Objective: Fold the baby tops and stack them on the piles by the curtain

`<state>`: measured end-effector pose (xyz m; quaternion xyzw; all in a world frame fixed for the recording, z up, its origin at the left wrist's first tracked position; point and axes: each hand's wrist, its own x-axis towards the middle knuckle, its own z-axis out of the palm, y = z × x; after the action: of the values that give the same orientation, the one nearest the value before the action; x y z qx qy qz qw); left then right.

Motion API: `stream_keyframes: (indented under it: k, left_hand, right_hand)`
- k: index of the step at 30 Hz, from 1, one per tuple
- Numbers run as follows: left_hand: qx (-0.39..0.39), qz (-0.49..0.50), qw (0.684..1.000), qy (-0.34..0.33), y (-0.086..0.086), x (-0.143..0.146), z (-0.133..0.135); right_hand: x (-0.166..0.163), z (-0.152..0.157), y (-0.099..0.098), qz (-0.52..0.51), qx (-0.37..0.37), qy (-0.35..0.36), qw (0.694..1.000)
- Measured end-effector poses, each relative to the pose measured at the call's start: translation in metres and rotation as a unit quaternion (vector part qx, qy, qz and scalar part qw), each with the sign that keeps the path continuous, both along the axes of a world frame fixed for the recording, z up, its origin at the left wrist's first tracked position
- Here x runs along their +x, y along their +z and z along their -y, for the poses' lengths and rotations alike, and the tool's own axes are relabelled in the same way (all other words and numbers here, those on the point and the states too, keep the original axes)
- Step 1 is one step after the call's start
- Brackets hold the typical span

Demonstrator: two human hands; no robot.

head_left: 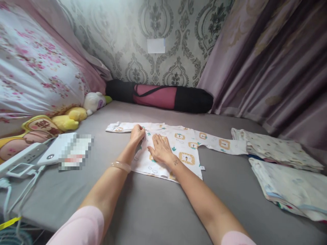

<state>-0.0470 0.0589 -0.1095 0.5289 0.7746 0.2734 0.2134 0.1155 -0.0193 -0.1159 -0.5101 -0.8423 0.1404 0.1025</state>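
A small white long-sleeved shirt [186, 157] with orange lion faces and green leaves lies spread on the grey bed sheet [153, 211]. Its right-hand sleeve stretches out toward the folded clothes, and the other sleeve points left. My left hand [138, 133] has its fingers closed on the shirt near the left shoulder. Flat on the shirt's front rests my right hand [160, 149], fingers stretched out, pressing the cloth. A small white tag sticks out from the shirt's right side.
Two piles of folded clothes [291, 187] lie at the right. On the left are a power strip [22, 158] with cables, a white box [57, 149] and plush toys [67, 119]. A black and pink roll bag [158, 97] lies along the wall.
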Motion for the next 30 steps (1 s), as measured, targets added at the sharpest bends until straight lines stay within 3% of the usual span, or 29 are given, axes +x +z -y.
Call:
stream_keyframes:
  k: [9, 14, 18, 22, 24, 25, 27, 28, 30]
  left_hand:
    - [-0.029, 0.029, 0.999, -0.024, 0.003, -0.007, 0.003]
    - [-0.003, -0.033, 0.999, -0.012, 0.013, -0.021, 0.012]
    - [0.027, -0.059, 0.994, -0.087, 0.03, -0.024, 0.032]
    - [0.057, -0.049, 0.979, -0.19, 0.039, -0.017, 0.054]
    - [0.056, -0.053, 0.967, -0.243, 0.036, -0.011, 0.062]
    - [0.054, -0.055, 0.96, -0.268, 0.033, -0.006, 0.065]
    - [0.059, -0.062, 0.943, -0.322, 0.023, 0.007, 0.07]
    - [0.064, -0.071, 0.931, -0.353, 0.017, 0.016, 0.072]
    - [0.076, -0.11, 0.906, -0.402, 0.005, 0.035, 0.076]
  right_hand:
    - [-0.015, 0.026, 0.016, 0.005, -0.035, 0.15, 0.988]
    - [-0.026, 0.046, 0.023, -0.006, -0.068, 0.213, 0.975]
    - [-0.034, 0.064, 0.042, -0.014, -0.122, 0.318, 0.94]
    - [-0.013, 0.059, 0.07, -0.095, -0.181, 0.394, 0.896]
    - [0.011, 0.044, 0.076, -0.123, -0.199, 0.332, 0.914]
    - [0.025, 0.034, 0.075, -0.132, -0.177, 0.266, 0.938]
    - [0.055, 0.013, 0.066, -0.135, -0.079, 0.092, 0.983]
    - [0.07, 0.004, 0.058, -0.113, -0.027, -0.005, 0.993]
    - [0.095, -0.01, 0.041, -0.034, 0.003, -0.142, 0.989]
